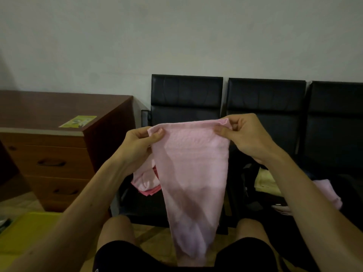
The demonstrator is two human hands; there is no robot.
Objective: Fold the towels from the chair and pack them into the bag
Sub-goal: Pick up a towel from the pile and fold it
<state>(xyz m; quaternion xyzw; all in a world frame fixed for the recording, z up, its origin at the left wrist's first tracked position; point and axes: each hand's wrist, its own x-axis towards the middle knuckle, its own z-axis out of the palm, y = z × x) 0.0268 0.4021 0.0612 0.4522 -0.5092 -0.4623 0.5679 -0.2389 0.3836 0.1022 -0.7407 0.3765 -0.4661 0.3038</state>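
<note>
My left hand (137, 142) pinches one top corner of the pink towel (188, 169) between thumb and curled fingers, and my right hand (243, 134) pinches the other corner the same way. The top edge runs nearly level between them; the cloth hangs free below, narrowing as it drops between my knees. Behind it, more pink towels (145, 179) lie heaped on the left black chair (186, 95); the dark bag (247, 185) sits on the next seat, and the drawer cabinet (59, 154) stands well off to my left.
</note>
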